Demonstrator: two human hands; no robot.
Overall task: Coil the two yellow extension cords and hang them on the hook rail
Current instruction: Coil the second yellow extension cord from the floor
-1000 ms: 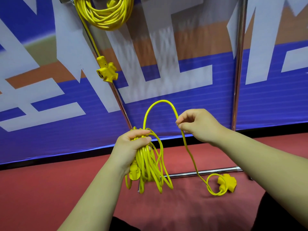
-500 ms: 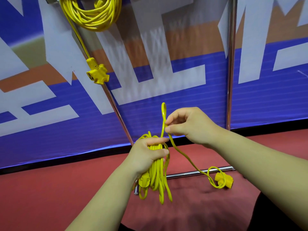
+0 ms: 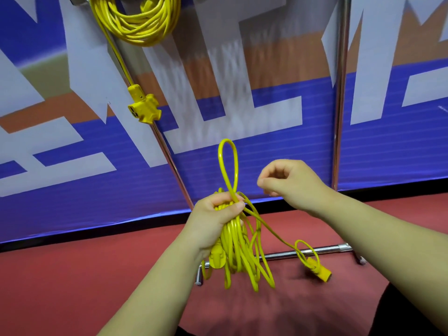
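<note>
**Fingers of the left hand clamped round the yellow cord**

One loop stands up above those fingers. The cord's socket end trails below them to the right. Just right of the loop, the right hand has its fingers curled in on nothing. High above and to the left hangs the other coiled cord.

Yellow coil overhead, loose bundle below.

The hung coil, above the held coil, is cut off by the top edge. The left hand hides the held coil's upper turns. Right of it, the socket end is blurred.
</note>
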